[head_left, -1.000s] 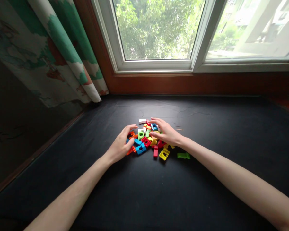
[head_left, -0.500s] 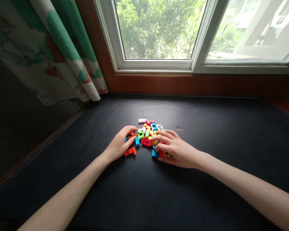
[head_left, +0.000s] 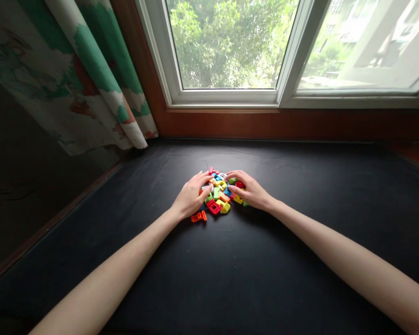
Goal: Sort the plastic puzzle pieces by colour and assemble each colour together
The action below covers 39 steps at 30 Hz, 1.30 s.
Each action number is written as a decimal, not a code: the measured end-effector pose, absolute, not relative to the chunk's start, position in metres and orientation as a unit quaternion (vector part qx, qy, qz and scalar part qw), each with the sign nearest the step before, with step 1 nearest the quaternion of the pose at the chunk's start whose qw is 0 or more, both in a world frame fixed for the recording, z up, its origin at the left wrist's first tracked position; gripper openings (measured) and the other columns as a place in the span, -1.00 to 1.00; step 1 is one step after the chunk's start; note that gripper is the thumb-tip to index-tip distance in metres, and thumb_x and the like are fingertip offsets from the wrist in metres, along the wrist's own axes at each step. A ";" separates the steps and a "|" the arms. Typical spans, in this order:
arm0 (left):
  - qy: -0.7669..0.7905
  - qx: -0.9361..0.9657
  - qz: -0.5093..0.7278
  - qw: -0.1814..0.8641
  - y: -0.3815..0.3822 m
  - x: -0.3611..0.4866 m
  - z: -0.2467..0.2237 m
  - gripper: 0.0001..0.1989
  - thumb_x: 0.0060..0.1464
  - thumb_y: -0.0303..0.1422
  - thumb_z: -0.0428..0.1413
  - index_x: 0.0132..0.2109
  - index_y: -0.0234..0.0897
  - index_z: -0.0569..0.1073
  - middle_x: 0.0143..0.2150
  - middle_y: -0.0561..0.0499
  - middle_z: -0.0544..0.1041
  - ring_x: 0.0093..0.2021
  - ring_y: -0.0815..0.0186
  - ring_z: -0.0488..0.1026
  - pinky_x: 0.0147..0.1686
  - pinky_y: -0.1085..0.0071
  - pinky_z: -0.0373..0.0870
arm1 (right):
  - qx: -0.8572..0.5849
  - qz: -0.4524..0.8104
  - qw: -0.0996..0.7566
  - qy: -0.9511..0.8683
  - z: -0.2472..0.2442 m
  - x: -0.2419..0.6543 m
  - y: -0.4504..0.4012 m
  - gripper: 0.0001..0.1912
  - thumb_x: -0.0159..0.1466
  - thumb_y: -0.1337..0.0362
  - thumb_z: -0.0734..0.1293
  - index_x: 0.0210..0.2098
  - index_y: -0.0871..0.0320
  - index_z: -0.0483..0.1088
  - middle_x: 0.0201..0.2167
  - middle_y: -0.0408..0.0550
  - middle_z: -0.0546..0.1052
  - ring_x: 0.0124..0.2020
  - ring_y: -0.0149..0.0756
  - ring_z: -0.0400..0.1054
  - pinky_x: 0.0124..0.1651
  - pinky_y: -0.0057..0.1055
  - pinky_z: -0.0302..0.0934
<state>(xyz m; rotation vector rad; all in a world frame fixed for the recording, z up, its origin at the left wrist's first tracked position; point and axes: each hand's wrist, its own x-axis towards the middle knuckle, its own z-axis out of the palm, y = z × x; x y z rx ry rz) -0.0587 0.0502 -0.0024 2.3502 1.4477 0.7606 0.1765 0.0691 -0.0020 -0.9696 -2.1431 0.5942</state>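
A small pile of colourful plastic pieces lies on the black surface between my hands. My left hand (head_left: 192, 194) is open against the pile's left side, its fingers apart and partly over the pieces. On the right side, my right hand (head_left: 249, 190) curves round the pile, open, with thumb and fingers apart. A red square piece (head_left: 214, 207) and a yellow piece (head_left: 225, 208) lie at the near edge. An orange piece (head_left: 199, 217) sits just below my left hand. Some pieces are hidden under my fingers.
The black surface (head_left: 209, 279) stretches out to a brown wooden sill (head_left: 223, 124) below a white-framed window (head_left: 226, 98). A patterned green and white curtain (head_left: 108, 88) hangs at the left. Trees show outside.
My left hand has moved right and slightly up. My right hand has moved up and round the right side. The pieces are packed closer, and the orange piece has shifted right.
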 end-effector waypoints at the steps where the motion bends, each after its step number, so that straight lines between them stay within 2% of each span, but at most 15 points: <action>1: 0.498 0.815 0.262 0.138 0.051 -0.059 -0.002 -0.59 0.29 -0.23 -0.06 0.16 -0.31 0.43 0.32 -0.21 0.34 0.37 0.06 0.19 0.34 0.01 0.13 | -0.377 0.240 0.358 -0.820 -0.001 0.173 0.074 -0.76 0.32 0.24 0.25 -0.06 0.11 0.43 0.01 0.03 0.53 0.06 -0.17 0.41 0.14 -0.22 0.25; 3: 0.495 0.817 0.263 0.136 0.050 -0.060 0.000 -0.62 0.28 -0.22 -0.04 0.10 -0.30 0.47 0.27 -0.18 0.41 0.34 0.08 0.25 0.32 0.04 0.17 | -0.397 0.252 0.374 -0.799 -0.001 0.170 0.080 -0.71 0.37 0.20 0.18 0.00 0.13 0.40 0.01 0.02 0.54 0.05 -0.18 0.42 0.11 -0.24 0.29; 6: 0.496 0.816 0.267 0.132 0.045 -0.064 0.002 -0.63 0.28 -0.23 -0.06 0.10 -0.26 0.47 0.25 -0.15 0.42 0.33 0.10 0.27 0.31 0.03 0.18 | -0.451 0.245 0.395 -0.762 -0.005 0.175 0.082 -0.66 0.39 0.21 0.12 0.05 0.13 0.38 0.07 0.08 0.50 0.09 -0.12 0.39 0.15 -0.15 0.24; 10: 0.496 0.819 0.261 0.125 0.034 -0.061 0.007 -0.58 0.30 -0.23 -0.09 0.19 -0.29 0.39 0.33 -0.20 0.31 0.35 0.09 0.23 0.30 0.04 0.20 | -0.489 0.232 0.381 -0.750 -0.017 0.177 0.071 -0.66 0.34 0.18 0.21 0.05 0.12 0.41 0.06 0.12 0.51 0.12 -0.03 0.37 0.21 -0.03 0.17; 13: 0.462 0.852 0.230 0.084 0.019 -0.055 0.011 -0.55 0.27 -0.22 -0.03 0.22 -0.30 0.35 0.35 -0.24 0.28 0.36 0.03 0.21 0.28 0.01 0.21 | -0.481 0.230 0.373 -0.760 -0.021 0.162 0.066 -0.63 0.31 0.18 0.26 0.08 0.13 0.40 0.12 0.13 0.48 0.18 -0.03 0.32 0.26 -0.06 0.11; 17: 0.419 0.890 0.181 0.002 0.001 -0.056 0.012 -0.55 0.23 -0.18 0.05 0.20 -0.26 0.39 0.32 -0.24 0.33 0.35 -0.03 0.20 0.30 -0.05 0.13 | -0.470 0.243 0.370 -0.764 -0.017 0.127 0.070 -0.66 0.35 0.22 0.22 0.08 0.16 0.38 0.11 0.14 0.48 0.15 -0.08 0.35 0.23 -0.12 0.15; 22: 0.451 0.879 0.151 -0.043 0.005 -0.091 0.006 -0.56 0.26 -0.21 0.00 0.18 -0.35 0.37 0.29 -0.32 0.35 0.32 -0.03 0.26 0.29 -0.07 0.14 | -0.450 0.272 0.378 -0.762 -0.011 0.072 0.080 -0.73 0.37 0.27 0.20 0.02 0.17 0.38 0.07 0.14 0.50 0.10 -0.10 0.37 0.20 -0.17 0.18; 29: 0.546 0.818 0.172 -0.059 0.031 -0.163 0.009 -0.58 0.27 -0.21 -0.06 0.18 -0.29 0.35 0.29 -0.28 0.35 0.32 -0.04 0.25 0.27 -0.13 0.13 | -0.454 0.333 0.423 -0.710 -0.004 0.008 0.105 -0.77 0.36 0.26 0.19 -0.07 0.13 0.41 0.00 0.08 0.54 0.05 -0.13 0.41 0.15 -0.23 0.24; 33: 0.534 0.820 0.190 -0.080 0.024 -0.144 0.021 -0.58 0.29 -0.22 -0.07 0.18 -0.32 0.37 0.29 -0.26 0.35 0.32 -0.02 0.25 0.28 -0.04 0.16 | -0.465 0.347 0.478 -0.659 0.002 0.025 0.118 -0.71 0.35 0.26 0.11 -0.13 0.15 0.43 -0.08 0.06 0.57 -0.01 -0.18 0.44 0.10 -0.28 0.26; 39: 0.377 0.918 0.115 -0.049 -0.002 -0.054 0.024 -0.47 0.30 -0.15 -0.03 0.30 -0.32 0.28 0.37 -0.17 0.26 0.38 0.06 0.18 0.35 0.04 0.08 | -0.493 0.334 0.533 -0.601 0.005 0.111 0.110 -0.72 0.22 0.18 0.17 -0.22 0.16 0.42 -0.13 0.08 0.58 -0.04 -0.11 0.43 0.10 -0.14 0.25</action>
